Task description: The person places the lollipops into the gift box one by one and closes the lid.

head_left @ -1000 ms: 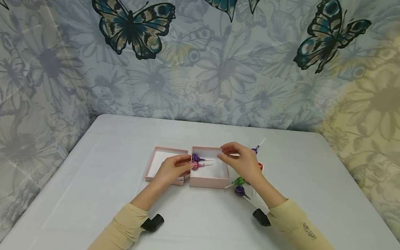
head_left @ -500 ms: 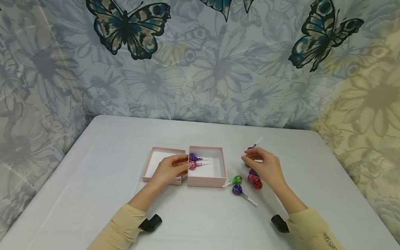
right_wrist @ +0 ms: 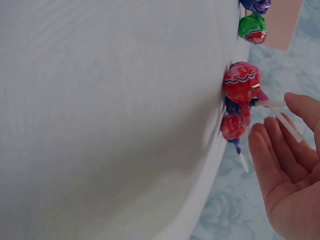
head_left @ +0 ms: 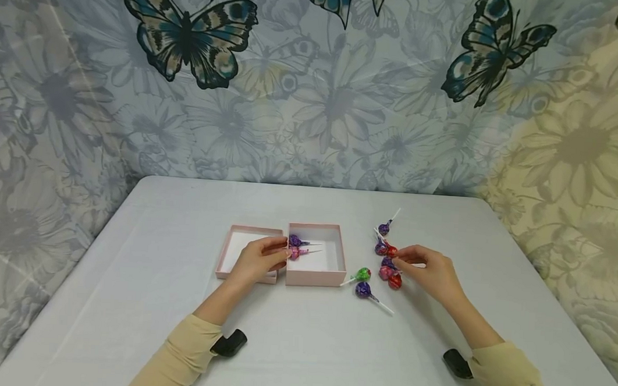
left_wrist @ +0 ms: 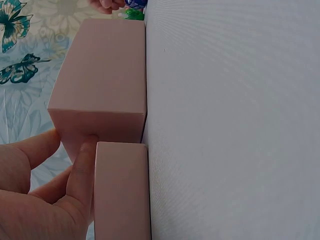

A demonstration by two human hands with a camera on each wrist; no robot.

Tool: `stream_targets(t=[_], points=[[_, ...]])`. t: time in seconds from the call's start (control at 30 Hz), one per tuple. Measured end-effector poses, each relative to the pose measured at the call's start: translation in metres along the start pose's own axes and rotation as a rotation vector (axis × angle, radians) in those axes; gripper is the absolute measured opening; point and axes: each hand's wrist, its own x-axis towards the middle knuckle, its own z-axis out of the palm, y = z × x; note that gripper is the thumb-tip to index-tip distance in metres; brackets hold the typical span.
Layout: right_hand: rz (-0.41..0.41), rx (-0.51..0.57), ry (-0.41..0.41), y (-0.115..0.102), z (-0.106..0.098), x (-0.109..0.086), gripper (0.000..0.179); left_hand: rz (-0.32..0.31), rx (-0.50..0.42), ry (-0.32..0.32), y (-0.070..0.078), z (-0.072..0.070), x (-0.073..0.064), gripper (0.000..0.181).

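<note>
On the left wall of the pink open box (head_left: 316, 279) rest the fingertips of my left hand (head_left: 257, 260); the left wrist view shows them against the box's outer side and edge. A purple lollipop (head_left: 296, 240) and a pink lollipop (head_left: 296, 253) lie inside the box, near that wall. Beside the cluster of wrapped lollipops at right is my right hand (head_left: 430, 272), thumb and fingers apart. In the right wrist view, its thumb is close to a white lollipop stick (right_wrist: 290, 125). Red lollipops (right_wrist: 241, 82) sit just beyond the fingertips.
A shallow pink lid (head_left: 225, 253) lies left of the box, partly behind the left hand. Green (head_left: 363, 274) and purple (head_left: 363, 290) lollipops lie by the box's right front corner. Another purple lollipop (head_left: 384, 228) lies farther back on the white table (head_left: 301, 344).
My right hand has moved from over the box to the right, then down toward the lollipop cluster. My left hand stays at the box's left wall. The head view has shifted slightly.
</note>
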Motion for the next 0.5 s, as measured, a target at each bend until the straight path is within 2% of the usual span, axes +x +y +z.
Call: stream_targets(t=[0.5], points=[[-0.099, -0.085, -0.066, 0.0060, 0.0006, -0.0032, 0.009, -0.009, 0.011, -0.003, 0.0009, -0.0003, 0.0003, 0.042]])
